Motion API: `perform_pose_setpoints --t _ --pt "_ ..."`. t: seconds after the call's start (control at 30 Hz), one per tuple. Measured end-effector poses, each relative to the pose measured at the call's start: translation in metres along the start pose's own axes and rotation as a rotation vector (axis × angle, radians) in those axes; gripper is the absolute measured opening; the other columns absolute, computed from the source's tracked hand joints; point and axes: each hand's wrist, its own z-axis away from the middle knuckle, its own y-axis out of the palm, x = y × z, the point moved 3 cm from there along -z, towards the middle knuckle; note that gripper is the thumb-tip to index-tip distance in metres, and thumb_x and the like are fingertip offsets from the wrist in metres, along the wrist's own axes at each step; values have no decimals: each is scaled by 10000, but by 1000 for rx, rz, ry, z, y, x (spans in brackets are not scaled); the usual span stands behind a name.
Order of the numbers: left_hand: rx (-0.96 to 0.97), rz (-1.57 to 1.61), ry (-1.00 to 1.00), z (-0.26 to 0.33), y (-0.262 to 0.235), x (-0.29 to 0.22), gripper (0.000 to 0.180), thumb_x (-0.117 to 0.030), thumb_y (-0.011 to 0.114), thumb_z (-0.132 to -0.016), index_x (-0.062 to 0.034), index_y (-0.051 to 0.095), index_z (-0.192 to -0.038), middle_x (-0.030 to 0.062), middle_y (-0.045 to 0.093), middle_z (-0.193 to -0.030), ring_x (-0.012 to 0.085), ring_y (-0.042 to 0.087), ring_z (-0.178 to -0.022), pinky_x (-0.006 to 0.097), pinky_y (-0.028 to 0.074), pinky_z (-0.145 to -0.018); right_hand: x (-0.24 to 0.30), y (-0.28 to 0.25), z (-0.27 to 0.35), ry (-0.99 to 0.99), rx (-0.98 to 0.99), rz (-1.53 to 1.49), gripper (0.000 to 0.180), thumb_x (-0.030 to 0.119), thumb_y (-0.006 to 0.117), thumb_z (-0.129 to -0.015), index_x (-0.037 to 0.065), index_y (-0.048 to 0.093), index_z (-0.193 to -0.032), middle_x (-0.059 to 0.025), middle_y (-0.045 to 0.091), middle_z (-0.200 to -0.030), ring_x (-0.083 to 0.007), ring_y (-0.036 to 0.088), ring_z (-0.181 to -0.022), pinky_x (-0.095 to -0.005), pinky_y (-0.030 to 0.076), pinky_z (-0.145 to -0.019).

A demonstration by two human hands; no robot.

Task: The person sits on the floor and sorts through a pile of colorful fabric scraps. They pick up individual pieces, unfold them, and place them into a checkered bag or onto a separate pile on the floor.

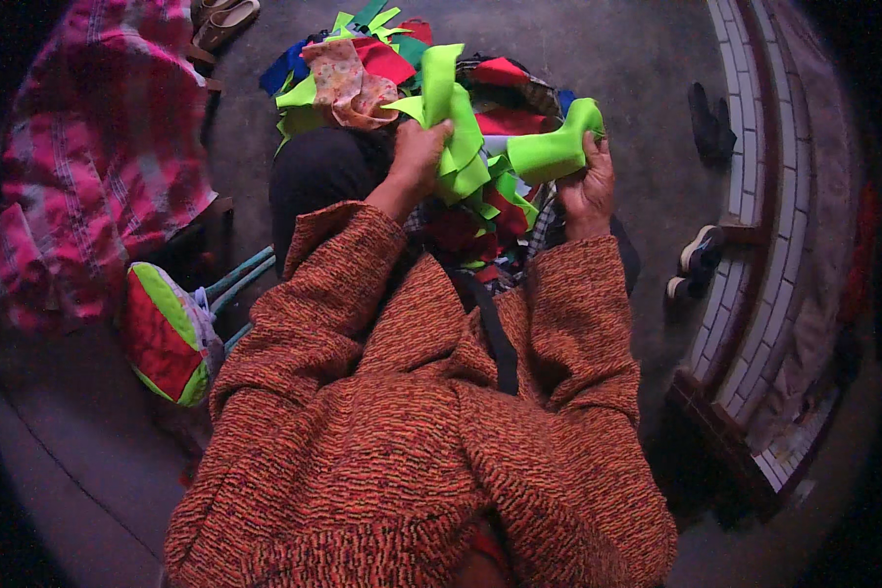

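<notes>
My left hand [421,157] is closed on several neon-green fabric scraps [463,174], which stick up and hang down past the fingers. Over on the right, my right hand [588,186] pinches the end of another neon-green fabric piece [549,154], curled and held apart from the left bunch. Below and behind both hands spreads a pile of cloth scraps in red, green, blue and checks. A floral pink scrap [338,83] lies on it beside my left hand, next to a red scrap [384,61]. Part of the pile is hidden by my hands.
At left hangs a pink checked cloth [98,176], with a red and green fabric item [171,333] near my left elbow. Sandals [227,22] lie at the far left. Shoes [701,250] and a dark sock-like item [712,125] are beside the white-tiled step [745,147] at right.
</notes>
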Motion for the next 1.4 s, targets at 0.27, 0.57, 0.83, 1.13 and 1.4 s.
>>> perform_pose_setpoints --t 0.27,0.57,0.83,1.13,1.4 --pt "464 120 -129 21 26 -3 310 -158 546 -835 -4 519 -1103 81 602 -950 191 601 -811 330 492 -718 -5 41 13 -40 170 251 377 14 495 -856 56 421 -1223 -100 520 -1160 -225 515 -1061 -373 419 -922" --pt "537 426 -270 45 33 -32 421 -380 541 -847 -30 529 -1080 85 607 -959 175 618 -804 307 517 -687 -29 64 34 130 618 812 482 166 514 -878 46 360 -1319 -61 480 -1208 -112 481 -1038 -251 411 -852" --pt "344 490 -112 35 23 -42 265 -169 537 -843 -16 514 -1058 86 602 -904 183 618 -735 324 527 -651 6 31 10 -52 119 413 320 234 467 -907 17 496 -1141 -95 635 -804 -77 522 -601 -191 419 -563" --pt "122 173 396 34 -51 -157 297 -169 578 -826 -20 534 -1079 74 605 -940 193 610 -795 333 519 -687 12 -8 4 -70 -100 374 242 210 504 -892 36 531 -1058 -91 634 -765 -89 542 -585 -183 435 -533" --pt "-3 300 285 -39 -136 -164 296 -184 594 -828 -7 564 -1063 84 621 -927 192 614 -801 331 521 -670 16 -16 2 -91 -147 363 198 161 505 -891 28 534 -1034 -85 629 -738 -90 551 -590 -174 442 -527"
